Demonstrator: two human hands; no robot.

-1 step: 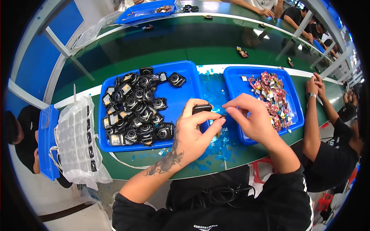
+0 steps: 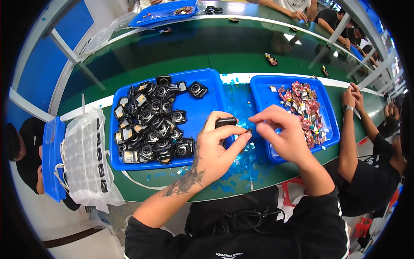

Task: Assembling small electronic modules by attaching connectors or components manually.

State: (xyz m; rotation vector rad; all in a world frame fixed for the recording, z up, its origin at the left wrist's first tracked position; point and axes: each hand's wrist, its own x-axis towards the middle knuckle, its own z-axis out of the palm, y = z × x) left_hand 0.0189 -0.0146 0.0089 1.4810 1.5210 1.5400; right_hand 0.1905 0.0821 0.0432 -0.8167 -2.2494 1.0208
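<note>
My left hand (image 2: 217, 149) is closed around a black watch case (image 2: 225, 121), which shows above its curled fingers. Its thumb and index finger also pinch a small dark piece (image 2: 249, 131), too small to make out. Just to the right, my right hand (image 2: 280, 131) hovers with bent fingers; its index finger and thumb stand apart and nothing shows between them. A blue tray (image 2: 205, 93) on the left holds a heap of black watch cases (image 2: 151, 116). In the blue tray (image 2: 267, 82) on the right lies a pile of small reddish and silver electronic parts (image 2: 304, 108).
Bits of blue film (image 2: 241, 168) litter the green bench between the trays. Clear plastic trays (image 2: 84, 155) stand at the left edge. A green conveyor belt (image 2: 207, 47) runs beyond, with a few loose parts (image 2: 271, 59). A co-worker's arms (image 2: 351, 134) rest at the right.
My right hand's thumb has shifted slightly right, away from the small dark piece. My left hand keeps nearly the same position.
</note>
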